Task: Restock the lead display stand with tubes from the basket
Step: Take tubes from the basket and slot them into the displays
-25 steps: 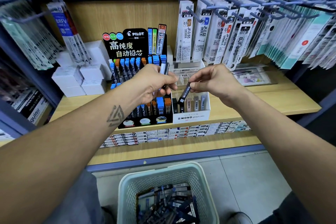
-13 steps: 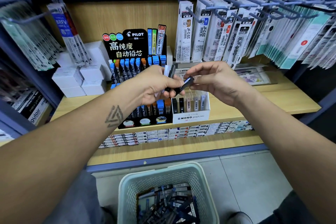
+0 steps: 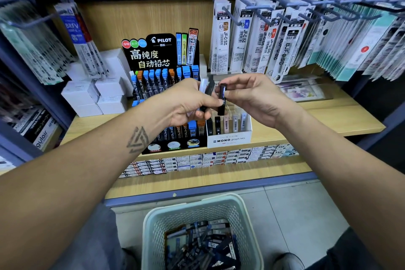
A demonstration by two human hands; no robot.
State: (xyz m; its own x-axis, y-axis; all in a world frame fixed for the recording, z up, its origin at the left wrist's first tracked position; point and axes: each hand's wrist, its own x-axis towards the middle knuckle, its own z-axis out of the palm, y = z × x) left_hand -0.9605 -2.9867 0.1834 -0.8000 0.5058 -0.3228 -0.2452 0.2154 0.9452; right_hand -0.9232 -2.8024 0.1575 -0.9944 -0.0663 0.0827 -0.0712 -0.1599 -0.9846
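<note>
Tubes (image 3: 203, 245) heap in basket (image 3: 153, 226); few stand in white stand (image 3: 229, 139).

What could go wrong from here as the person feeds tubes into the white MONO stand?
1. The left hand grips several lead tubes at once in a loose bundle; one might slip out and drop to the floor.
2. The right hand only pinches the black tube with a blue label near its top, so it could tilt and miss a slot of the white cardboard MONO stand.
3. The tube may be a grade that belongs in another slot; its label is unreadable.
</note>
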